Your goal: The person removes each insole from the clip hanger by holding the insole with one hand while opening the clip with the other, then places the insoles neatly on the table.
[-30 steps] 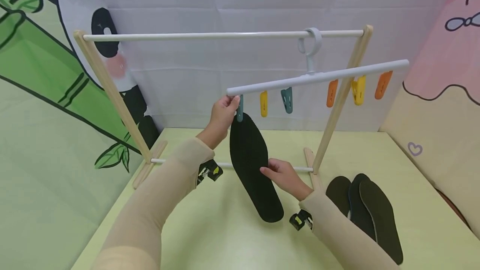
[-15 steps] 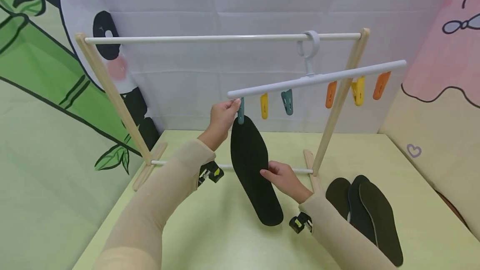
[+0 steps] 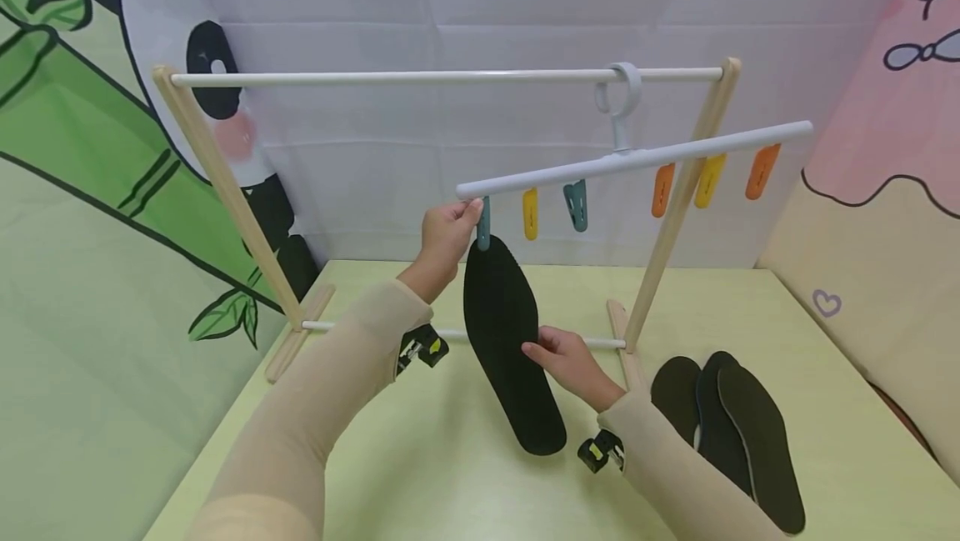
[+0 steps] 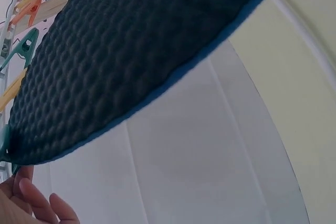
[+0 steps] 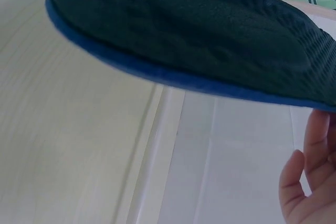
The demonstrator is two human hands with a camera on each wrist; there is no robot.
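Observation:
A black insole (image 3: 504,341) hangs slantwise below the left end of a white clip hanger (image 3: 633,161). Its upper tip sits at a teal clothespin (image 3: 483,224); in the left wrist view the insole's textured face (image 4: 121,51) and blue edge show. My left hand (image 3: 444,239) pinches that clothespin near the bar. With thumb and fingers my right hand (image 3: 573,366) holds the insole's right edge about midway down. In the right wrist view the fingers (image 5: 316,145) touch its edge, partly out of frame.
The hanger hooks on the top rod (image 3: 420,78) of a wooden-legged rack and tilts down to the left. Other clothespins hang along it, such as a yellow clothespin (image 3: 530,214). Several dark insoles (image 3: 761,441) lie on the table (image 3: 420,483) at right.
Both hands keep their hold on the clothespin and the insole, nearly still. The right-hand yellow clothespin has turned slightly. The whole view has shifted a little.

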